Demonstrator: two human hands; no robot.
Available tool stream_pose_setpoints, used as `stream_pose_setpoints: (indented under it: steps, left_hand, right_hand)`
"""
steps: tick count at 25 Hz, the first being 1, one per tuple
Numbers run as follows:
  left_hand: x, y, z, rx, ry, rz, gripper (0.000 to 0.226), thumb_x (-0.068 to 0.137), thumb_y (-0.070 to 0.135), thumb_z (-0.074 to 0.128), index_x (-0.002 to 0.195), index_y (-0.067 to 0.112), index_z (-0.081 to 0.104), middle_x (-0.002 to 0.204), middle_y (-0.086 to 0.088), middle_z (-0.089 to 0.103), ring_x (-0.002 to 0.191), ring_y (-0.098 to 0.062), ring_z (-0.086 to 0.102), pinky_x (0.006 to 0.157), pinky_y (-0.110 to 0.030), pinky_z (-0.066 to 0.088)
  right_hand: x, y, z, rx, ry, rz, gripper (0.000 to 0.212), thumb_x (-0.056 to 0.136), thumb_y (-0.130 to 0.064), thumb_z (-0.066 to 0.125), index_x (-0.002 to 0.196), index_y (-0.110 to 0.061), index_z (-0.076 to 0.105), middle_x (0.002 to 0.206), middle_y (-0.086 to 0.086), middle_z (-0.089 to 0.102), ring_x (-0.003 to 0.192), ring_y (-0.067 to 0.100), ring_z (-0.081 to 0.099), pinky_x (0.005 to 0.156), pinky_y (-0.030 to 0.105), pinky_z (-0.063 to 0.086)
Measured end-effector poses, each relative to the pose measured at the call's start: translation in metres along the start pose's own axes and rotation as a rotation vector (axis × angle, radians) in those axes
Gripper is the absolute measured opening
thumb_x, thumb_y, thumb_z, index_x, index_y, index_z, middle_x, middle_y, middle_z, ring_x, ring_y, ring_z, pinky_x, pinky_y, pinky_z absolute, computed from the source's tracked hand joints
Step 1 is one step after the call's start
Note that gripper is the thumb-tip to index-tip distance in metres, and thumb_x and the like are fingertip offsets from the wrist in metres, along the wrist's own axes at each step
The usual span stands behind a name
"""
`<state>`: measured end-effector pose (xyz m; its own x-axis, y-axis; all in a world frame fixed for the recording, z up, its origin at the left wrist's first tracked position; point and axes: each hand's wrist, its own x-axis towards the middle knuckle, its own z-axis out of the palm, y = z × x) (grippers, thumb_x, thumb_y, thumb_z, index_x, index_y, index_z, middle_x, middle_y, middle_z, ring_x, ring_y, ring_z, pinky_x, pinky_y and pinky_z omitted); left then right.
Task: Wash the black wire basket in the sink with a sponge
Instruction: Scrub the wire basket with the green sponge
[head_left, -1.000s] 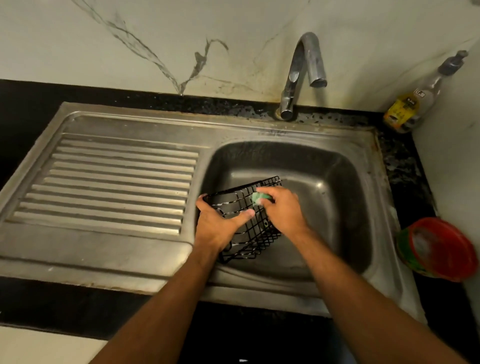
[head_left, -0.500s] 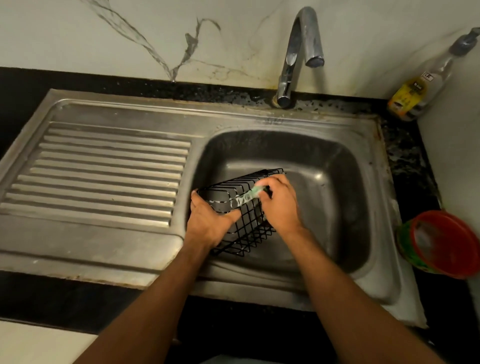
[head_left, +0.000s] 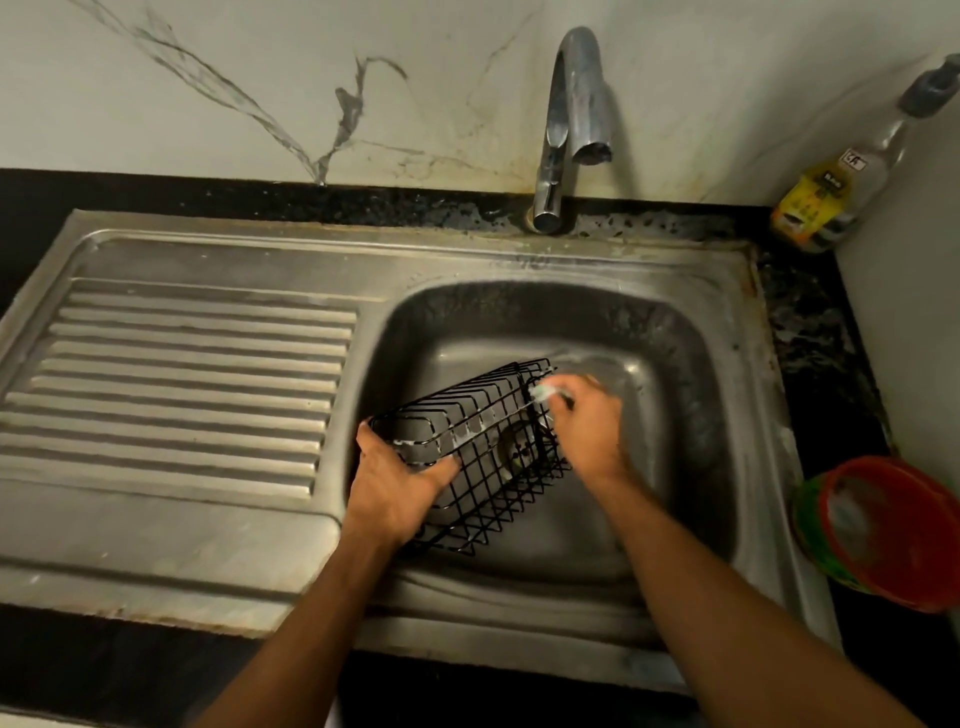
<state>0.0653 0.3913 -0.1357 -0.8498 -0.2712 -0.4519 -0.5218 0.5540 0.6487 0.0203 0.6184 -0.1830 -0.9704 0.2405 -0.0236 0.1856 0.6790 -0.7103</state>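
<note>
The black wire basket lies tilted on its side in the steel sink basin, with soap foam on some wires. My left hand grips its near left end, thumb over the wires. My right hand is closed on a small green-white sponge, pressed against the basket's far right top corner. Most of the sponge is hidden by my fingers. The sink's drain shows through the mesh.
The tap arches over the basin's back edge; no water runs. A ribbed draining board lies to the left. A soap pump bottle stands at the back right corner. A red-and-green tub sits on the black counter at right.
My right hand has slid the sponge along the basket's top edge toward its far right corner. The left hand keeps its hold, and the basket has turned slightly.
</note>
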Motion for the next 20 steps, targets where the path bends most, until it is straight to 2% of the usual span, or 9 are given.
stream_pose_setpoints:
  steps: [3,6,8,12,14,17,18,20]
  left_hand:
    - [0.0,-0.002,0.002,0.0,0.022,0.011,0.108,0.068,0.043,0.086,0.146,0.003,0.023,0.123,-0.013,0.065,0.111,-0.027,0.063,0.1,-0.031,0.047]
    - [0.001,-0.003,0.004,0.009,0.057,0.02,0.093,0.072,0.036,0.086,0.139,0.003,0.03,0.117,-0.012,0.066,0.108,-0.028,0.064,0.097,-0.032,0.048]
    - [0.0,-0.002,0.005,0.011,0.067,0.024,0.085,0.072,0.035,0.086,0.132,0.004,0.034,0.113,-0.012,0.066,0.104,-0.029,0.065,0.094,-0.032,0.049]
    - [-0.002,0.001,0.002,0.006,0.046,0.046,0.1,0.06,0.055,0.083,0.131,0.004,0.034,0.115,-0.015,0.065,0.105,-0.03,0.065,0.095,-0.04,0.052]
    - [-0.006,0.004,0.0,-0.013,0.037,0.054,0.108,0.048,0.067,0.072,0.129,0.007,0.036,0.115,-0.012,0.066,0.105,-0.027,0.065,0.094,-0.039,0.052]
    - [-0.009,0.008,-0.002,-0.015,0.029,0.052,0.113,0.046,0.067,0.068,0.133,0.004,0.033,0.122,-0.014,0.064,0.112,-0.028,0.064,0.1,-0.041,0.05]
    - [-0.009,0.008,-0.003,-0.019,0.029,0.044,0.115,0.046,0.066,0.068,0.135,0.002,0.032,0.125,-0.016,0.063,0.116,-0.03,0.063,0.103,-0.042,0.049]
    - [-0.01,0.01,-0.004,-0.037,0.02,0.022,0.119,0.045,0.066,0.068,0.138,0.001,0.029,0.129,-0.017,0.062,0.118,-0.031,0.062,0.105,-0.043,0.048]
  right_hand:
    - [0.012,0.005,0.004,0.054,0.056,0.141,0.015,0.09,-0.013,0.069,0.102,-0.02,0.075,0.103,0.002,0.073,0.085,0.015,0.068,0.085,0.028,0.056]
    - [-0.01,-0.029,0.011,0.11,-0.007,0.082,0.014,0.091,-0.014,0.067,0.102,-0.017,0.074,0.103,0.002,0.072,0.091,0.016,0.067,0.086,0.029,0.055]
    - [-0.034,-0.049,0.013,0.16,-0.05,-0.031,0.013,0.091,-0.012,0.067,0.1,-0.017,0.074,0.102,-0.002,0.071,0.093,0.015,0.065,0.086,0.031,0.054]
    - [-0.065,-0.079,0.01,0.211,-0.036,-0.337,0.015,0.086,-0.002,0.067,0.091,-0.015,0.074,0.094,-0.004,0.073,0.093,0.014,0.061,0.085,0.025,0.048]
    - [-0.064,-0.088,0.007,0.242,-0.014,-0.461,0.011,0.088,-0.003,0.067,0.09,-0.013,0.073,0.092,-0.004,0.073,0.092,0.013,0.059,0.084,0.022,0.046]
    - [-0.053,-0.076,0.011,0.146,-0.074,-0.644,0.012,0.09,-0.002,0.065,0.094,-0.01,0.073,0.095,0.001,0.071,0.093,0.016,0.059,0.087,0.024,0.047]
    - [-0.044,-0.063,0.014,0.096,-0.079,-0.604,0.015,0.09,0.0,0.064,0.096,-0.011,0.072,0.098,0.003,0.069,0.094,0.018,0.058,0.087,0.027,0.048]
    - [-0.017,-0.035,0.014,0.053,-0.038,-0.305,0.019,0.09,-0.001,0.061,0.102,-0.013,0.071,0.103,0.006,0.066,0.095,0.02,0.059,0.088,0.04,0.051]
